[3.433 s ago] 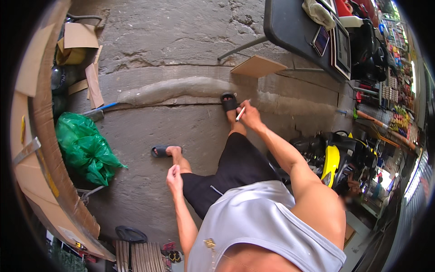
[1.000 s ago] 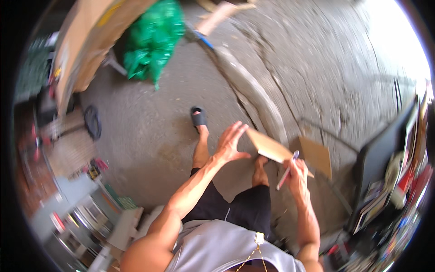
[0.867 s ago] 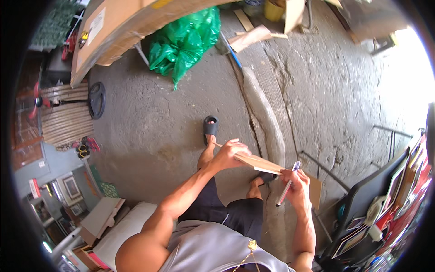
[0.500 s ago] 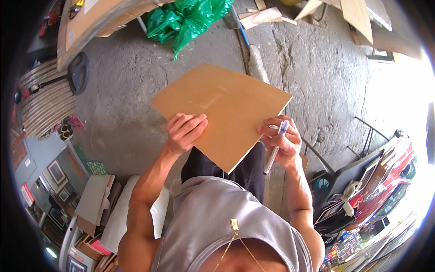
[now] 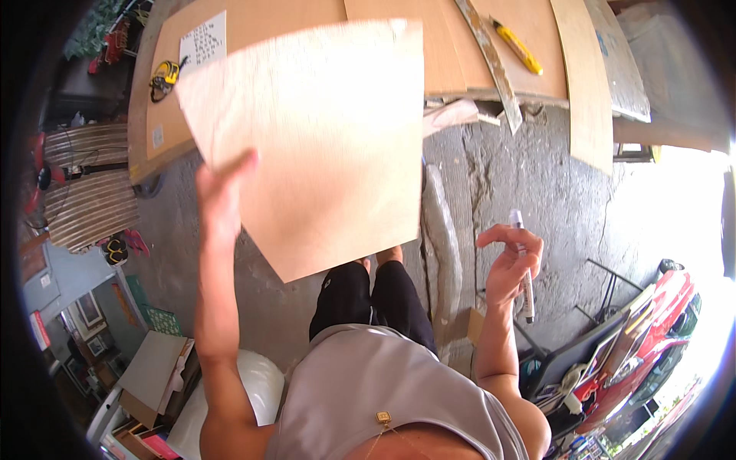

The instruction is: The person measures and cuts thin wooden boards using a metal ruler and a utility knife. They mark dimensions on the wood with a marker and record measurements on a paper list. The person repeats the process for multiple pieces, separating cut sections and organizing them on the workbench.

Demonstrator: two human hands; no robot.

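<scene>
My left hand [image 5: 221, 195] grips the lower left edge of a square of pale plywood [image 5: 322, 153], thumb on its upper face. The board is lifted toward the worktable and partly covers it. My right hand [image 5: 507, 261], off to the right of the board, holds a white capped marker [image 5: 527, 303] with its index finger bent out. On the worktable [image 5: 448, 65] lie a yellow-black tape measure [image 5: 165, 79], a sheet of written paper [image 5: 202, 34], a long metal straightedge [image 5: 492, 73] and a yellow cutter [image 5: 519, 47].
A concrete floor [image 5: 537, 176] with a rough raised strip [image 5: 441, 230] lies below. A folding table [image 5: 556, 353] stacked with items stands at lower right. Corrugated sheets [image 5: 84, 203], sandals [image 5: 115, 249], flattened cardboard [image 5: 153, 372] and a white bundle [image 5: 245, 391] fill the left side.
The board, picked up since the oldest frame, has risen forward and left with my left hand. My right hand has left its edge, still holding the marker. The worktable now fills the top.
</scene>
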